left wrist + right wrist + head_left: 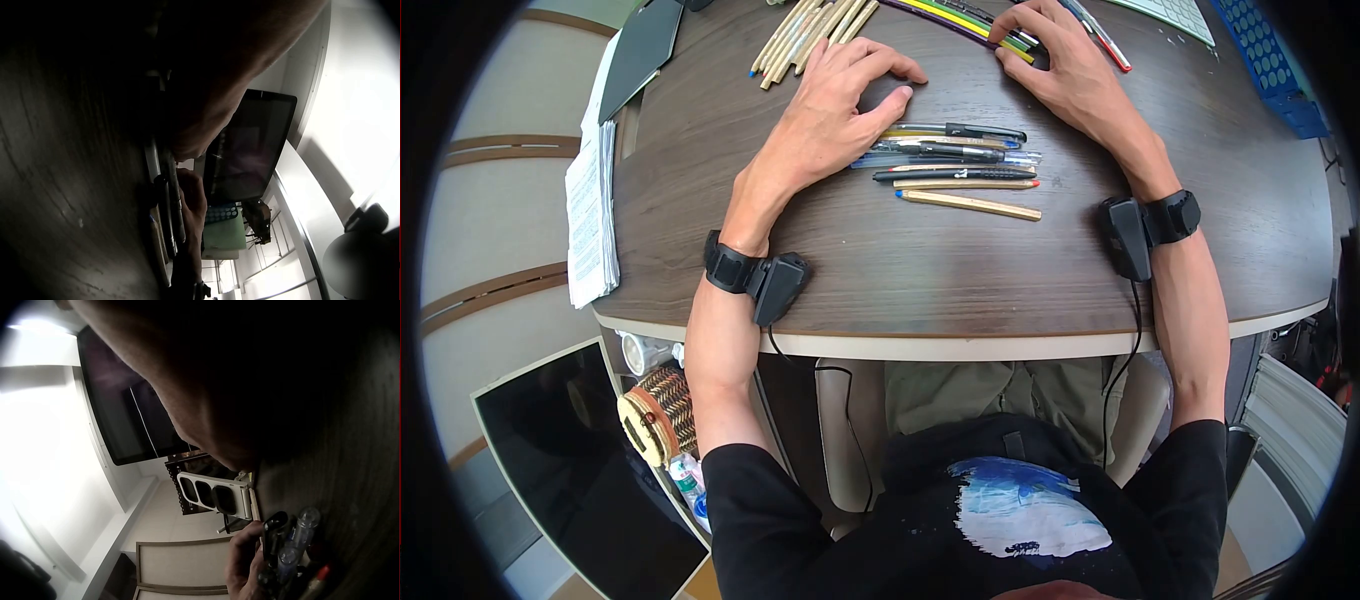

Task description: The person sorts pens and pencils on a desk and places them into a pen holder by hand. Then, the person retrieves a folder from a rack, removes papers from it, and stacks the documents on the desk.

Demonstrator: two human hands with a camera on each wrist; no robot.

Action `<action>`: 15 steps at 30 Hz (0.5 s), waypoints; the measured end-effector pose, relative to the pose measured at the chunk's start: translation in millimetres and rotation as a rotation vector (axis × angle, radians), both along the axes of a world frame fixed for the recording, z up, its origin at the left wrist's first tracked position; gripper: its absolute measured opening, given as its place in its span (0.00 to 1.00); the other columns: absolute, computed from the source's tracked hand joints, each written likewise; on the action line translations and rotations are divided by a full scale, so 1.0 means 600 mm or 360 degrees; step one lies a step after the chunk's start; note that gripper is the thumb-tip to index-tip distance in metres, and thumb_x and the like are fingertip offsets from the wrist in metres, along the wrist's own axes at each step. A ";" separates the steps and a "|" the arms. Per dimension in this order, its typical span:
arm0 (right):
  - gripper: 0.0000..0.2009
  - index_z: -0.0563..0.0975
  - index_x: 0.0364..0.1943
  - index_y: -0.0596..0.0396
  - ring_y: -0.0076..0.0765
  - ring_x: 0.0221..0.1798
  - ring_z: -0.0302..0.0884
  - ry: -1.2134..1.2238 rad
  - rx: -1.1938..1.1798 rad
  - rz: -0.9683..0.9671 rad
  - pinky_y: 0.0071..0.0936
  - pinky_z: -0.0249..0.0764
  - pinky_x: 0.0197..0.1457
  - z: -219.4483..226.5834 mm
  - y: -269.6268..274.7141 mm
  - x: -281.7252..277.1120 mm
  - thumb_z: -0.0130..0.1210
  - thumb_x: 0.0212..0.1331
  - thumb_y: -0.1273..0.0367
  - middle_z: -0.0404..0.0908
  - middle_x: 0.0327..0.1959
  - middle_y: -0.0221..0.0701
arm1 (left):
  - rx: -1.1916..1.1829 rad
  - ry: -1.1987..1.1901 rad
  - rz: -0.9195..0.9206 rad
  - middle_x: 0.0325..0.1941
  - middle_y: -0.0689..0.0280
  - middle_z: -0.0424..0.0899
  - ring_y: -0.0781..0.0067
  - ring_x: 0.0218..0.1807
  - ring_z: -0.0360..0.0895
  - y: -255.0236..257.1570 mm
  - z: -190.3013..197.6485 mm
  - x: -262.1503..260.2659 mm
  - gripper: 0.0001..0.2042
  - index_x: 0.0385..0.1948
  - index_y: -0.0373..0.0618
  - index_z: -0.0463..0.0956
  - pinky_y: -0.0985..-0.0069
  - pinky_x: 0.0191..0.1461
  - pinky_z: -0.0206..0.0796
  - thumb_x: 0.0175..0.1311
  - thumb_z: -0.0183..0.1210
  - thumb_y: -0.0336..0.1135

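My left hand (830,108) hovers at the left end of a row of pens and pencils, thumb and index finger curved with a gap between them and nothing held. The row includes a black pen (955,175), a clear-barrelled pen (910,160) and a wooden pencil with a blue end (970,204). Farther back, my right hand (1080,80) bends thumb and index finger together at the near end of a purple pencil (930,18). A yellow pencil (960,20) and several green and black ones lie alongside, partly hidden under that hand.
A bundle of wooden pencils (805,35) lies beyond my left hand. Red and dark pens (1112,50) lie right of my right hand. A keyboard (1175,15) and blue basket (1270,65) stand back right; stacked papers (592,220) edge the left side.
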State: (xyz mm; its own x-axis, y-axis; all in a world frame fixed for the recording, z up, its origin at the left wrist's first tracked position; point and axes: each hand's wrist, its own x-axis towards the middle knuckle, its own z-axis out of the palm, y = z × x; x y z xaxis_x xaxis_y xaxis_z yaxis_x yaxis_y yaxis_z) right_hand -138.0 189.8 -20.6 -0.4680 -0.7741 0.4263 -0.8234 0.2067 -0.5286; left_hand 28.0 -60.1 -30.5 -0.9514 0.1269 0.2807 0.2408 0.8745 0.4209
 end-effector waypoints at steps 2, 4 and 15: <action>0.08 0.82 0.47 0.57 0.49 0.58 0.76 0.0004 -0.0017 0.0008 0.41 0.74 0.65 0.000 0.000 0.000 0.64 0.67 0.71 0.76 0.49 0.42 | -0.0007 -0.0003 0.0005 0.58 0.63 0.84 0.59 0.68 0.76 0.000 0.000 0.000 0.11 0.54 0.47 0.86 0.57 0.83 0.54 0.77 0.62 0.37; 0.08 0.82 0.47 0.57 0.49 0.58 0.76 0.0001 0.0004 -0.0009 0.41 0.74 0.65 -0.002 -0.001 -0.002 0.64 0.67 0.71 0.76 0.50 0.42 | -0.0014 0.0021 -0.0007 0.58 0.64 0.84 0.60 0.68 0.76 -0.001 -0.001 0.000 0.11 0.54 0.47 0.86 0.58 0.82 0.56 0.77 0.62 0.38; 0.08 0.82 0.47 0.57 0.50 0.58 0.76 0.0004 0.0013 -0.0023 0.41 0.74 0.65 -0.001 -0.001 -0.001 0.64 0.66 0.71 0.76 0.50 0.43 | -0.0009 0.0025 -0.0001 0.58 0.63 0.84 0.60 0.67 0.76 0.000 -0.001 0.001 0.11 0.54 0.47 0.86 0.60 0.78 0.61 0.77 0.62 0.37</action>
State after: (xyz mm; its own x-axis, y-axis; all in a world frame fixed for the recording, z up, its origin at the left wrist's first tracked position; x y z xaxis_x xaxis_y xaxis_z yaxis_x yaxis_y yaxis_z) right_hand -138.4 189.1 -20.9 -0.4782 -0.7708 0.4210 -0.8214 0.2230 -0.5249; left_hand 28.5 -60.4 -31.2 -0.9467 0.1292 0.2950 0.2481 0.8766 0.4122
